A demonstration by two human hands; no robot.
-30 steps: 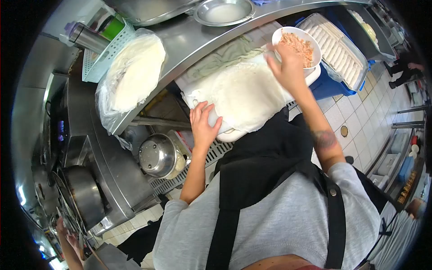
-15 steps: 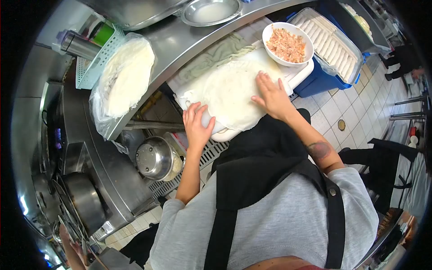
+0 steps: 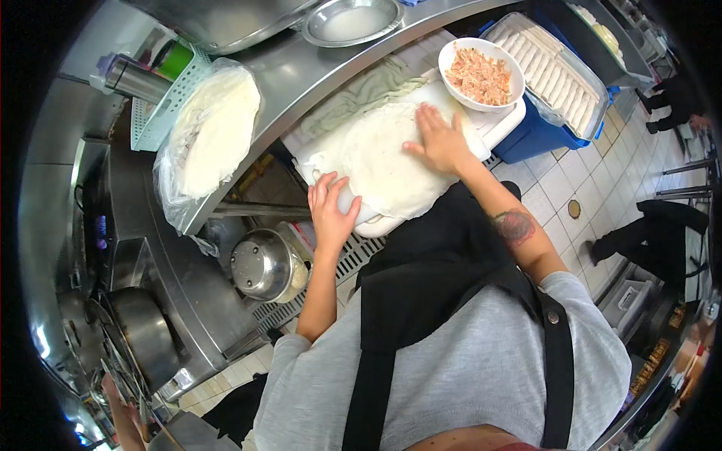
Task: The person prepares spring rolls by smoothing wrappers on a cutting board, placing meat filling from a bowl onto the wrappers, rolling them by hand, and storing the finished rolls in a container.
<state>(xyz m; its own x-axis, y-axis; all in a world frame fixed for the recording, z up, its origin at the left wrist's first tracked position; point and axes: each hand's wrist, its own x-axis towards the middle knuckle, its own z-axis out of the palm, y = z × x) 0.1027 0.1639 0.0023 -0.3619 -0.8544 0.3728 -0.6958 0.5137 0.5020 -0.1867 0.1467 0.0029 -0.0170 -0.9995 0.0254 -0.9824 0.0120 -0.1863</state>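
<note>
A round, pale sheet of dough or wrappers [image 3: 383,158] lies on a white board [image 3: 481,135]. My right hand [image 3: 440,143] rests palm down on its right part, fingers spread. At the board's lower left corner is my left hand [image 3: 331,207], with fingers apart; its fingertips and thumb touch a small pale, rounded piece [image 3: 347,200] whose shape is partly hidden. A white bowl of orange-pink shredded filling [image 3: 480,75] stands at the board's upper right. Behind the board lies a crumpled greenish cloth [image 3: 353,94].
A tray of white rolls [image 3: 553,71] sits on a blue bin [image 3: 530,139]. On the steel counter [image 3: 301,75] are a metal bowl [image 3: 352,22] and a plastic-wrapped pale stack [image 3: 218,124]. A steel pot [image 3: 263,264] stands below. Other people are at lower left and right.
My right hand has come from the bowl of filling down onto the pale sheet, then slid slightly up and left. My left hand has stayed by the board's corner. The view has shifted slightly.
</note>
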